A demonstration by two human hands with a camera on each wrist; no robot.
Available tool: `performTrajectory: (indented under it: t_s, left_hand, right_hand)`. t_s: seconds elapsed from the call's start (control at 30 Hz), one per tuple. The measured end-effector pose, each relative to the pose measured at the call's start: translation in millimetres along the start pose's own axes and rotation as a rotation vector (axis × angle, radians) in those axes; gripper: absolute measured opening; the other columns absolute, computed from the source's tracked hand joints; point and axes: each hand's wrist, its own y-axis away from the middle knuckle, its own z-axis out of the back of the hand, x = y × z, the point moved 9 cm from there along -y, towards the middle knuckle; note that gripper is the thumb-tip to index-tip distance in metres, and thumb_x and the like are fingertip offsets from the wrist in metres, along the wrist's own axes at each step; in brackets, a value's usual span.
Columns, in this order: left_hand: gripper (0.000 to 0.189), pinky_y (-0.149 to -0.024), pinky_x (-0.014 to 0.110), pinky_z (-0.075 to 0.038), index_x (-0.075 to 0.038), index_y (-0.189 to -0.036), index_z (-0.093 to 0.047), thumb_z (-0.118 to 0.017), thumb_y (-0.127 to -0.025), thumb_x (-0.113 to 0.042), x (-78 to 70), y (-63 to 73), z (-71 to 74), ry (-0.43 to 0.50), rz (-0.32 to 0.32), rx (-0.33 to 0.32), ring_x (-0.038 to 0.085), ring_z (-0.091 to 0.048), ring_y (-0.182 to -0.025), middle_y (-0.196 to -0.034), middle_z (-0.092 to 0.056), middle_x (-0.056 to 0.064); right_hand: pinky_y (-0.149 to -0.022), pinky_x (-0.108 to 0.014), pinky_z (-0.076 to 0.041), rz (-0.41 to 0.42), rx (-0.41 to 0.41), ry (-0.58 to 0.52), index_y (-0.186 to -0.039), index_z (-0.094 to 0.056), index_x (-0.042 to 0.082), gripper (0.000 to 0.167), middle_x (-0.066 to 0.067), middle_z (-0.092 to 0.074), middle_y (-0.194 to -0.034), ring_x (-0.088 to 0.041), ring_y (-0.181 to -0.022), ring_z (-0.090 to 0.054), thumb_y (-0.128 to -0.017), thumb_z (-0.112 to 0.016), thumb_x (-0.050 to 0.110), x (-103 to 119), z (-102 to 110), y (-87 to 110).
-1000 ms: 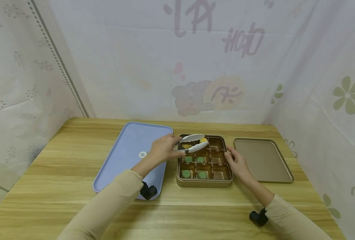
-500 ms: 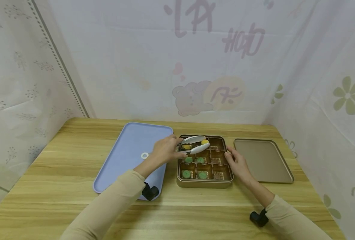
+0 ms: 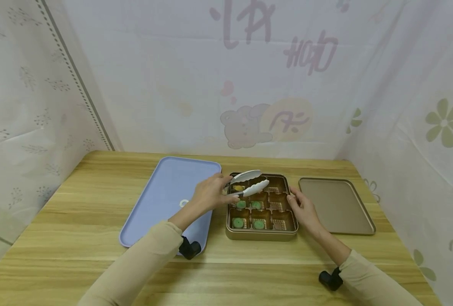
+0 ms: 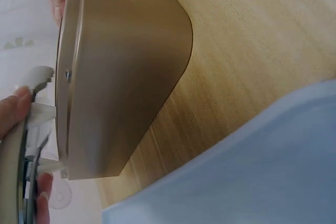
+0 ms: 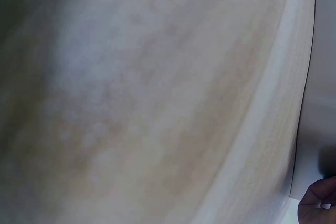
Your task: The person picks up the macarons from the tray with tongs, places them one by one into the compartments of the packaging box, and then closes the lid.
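My left hand grips the tongs, whose white scalloped tips spread apart over the back row of the gold box. In the left wrist view the tongs reach past the box's rim. A brown insert divides the box into square compartments. Several green round pieces lie in its front and middle rows. One yellow piece shows at back left, partly behind the tongs; the back middle compartment is mostly covered by them. My right hand holds the box's right rim with thumb and fingers.
A blue tray lies left of the box, under my left forearm, with a white ring on it. The flat gold lid is to the right. A patterned cloth hangs behind the wooden table.
The tips of the tongs have spread wider. A yellow piece seen between them earlier is out of sight now. My right hand keeps its place on the box.
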Motion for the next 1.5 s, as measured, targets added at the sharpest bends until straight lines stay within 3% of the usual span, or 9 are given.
performTrajectory:
  t_s: [0.23,0.73,1.1,1.37,1.5]
  left_hand:
    - [0.073,-0.052,0.026,-0.037,-0.011,-0.134,-0.054,-0.076,-0.074,-0.047,15.9,15.8,16.9,0.134,0.009,-0.090,0.012,-0.047,-0.067,-0.108,-0.059,0.006]
    - [0.073,-0.054,0.027,-0.037,-0.006,-0.132,-0.055,-0.077,-0.073,-0.044,77.7,58.6,46.6,0.094,0.091,-0.147,0.014,-0.049,-0.069,-0.102,-0.060,0.008]
    - [0.072,-0.051,0.027,-0.036,0.000,-0.130,-0.054,-0.076,-0.076,-0.042,116.3,84.9,51.2,0.039,0.141,-0.127,0.015,-0.048,-0.066,-0.101,-0.060,0.016]
    - [0.072,-0.049,0.027,-0.034,0.002,-0.127,-0.056,-0.077,-0.074,-0.042,126.0,93.1,46.2,-0.002,0.150,-0.109,0.014,-0.045,-0.062,-0.098,-0.060,0.017]
    - [0.071,-0.049,0.027,-0.034,0.001,-0.127,-0.057,-0.077,-0.074,-0.041,129.1,93.9,43.0,-0.016,0.159,-0.093,0.014,-0.045,-0.063,-0.099,-0.060,0.016]
  right_hand:
    - [-0.071,-0.023,-0.046,-0.007,0.000,0.032,-0.138,-0.041,-0.006,0.045,-0.018,-0.060,-0.092,-0.018,-0.082,-0.056,-0.100,-0.045,0.019,-1.7,0.6,0.5]
    - [-0.071,-0.021,-0.046,-0.003,0.005,0.011,-0.138,-0.041,-0.006,0.045,-0.018,-0.060,-0.091,-0.017,-0.082,-0.056,-0.101,-0.044,0.020,1.2,2.1,3.5]
    - [-0.069,-0.024,-0.045,-0.002,0.007,0.035,-0.138,-0.040,-0.006,0.046,-0.016,-0.058,-0.090,-0.015,-0.079,-0.052,-0.101,-0.044,0.020,-1.9,1.0,2.5]
    - [-0.067,-0.024,-0.043,-0.007,0.009,0.035,-0.139,-0.041,-0.003,0.046,-0.016,-0.058,-0.091,-0.014,-0.077,-0.049,-0.101,-0.045,0.022,0.7,0.6,2.3]
    - [-0.066,-0.023,-0.042,-0.023,0.020,0.022,-0.138,-0.040,-0.006,0.045,-0.018,-0.058,-0.092,-0.015,-0.077,-0.049,-0.100,-0.045,0.018,15.7,0.6,6.4]
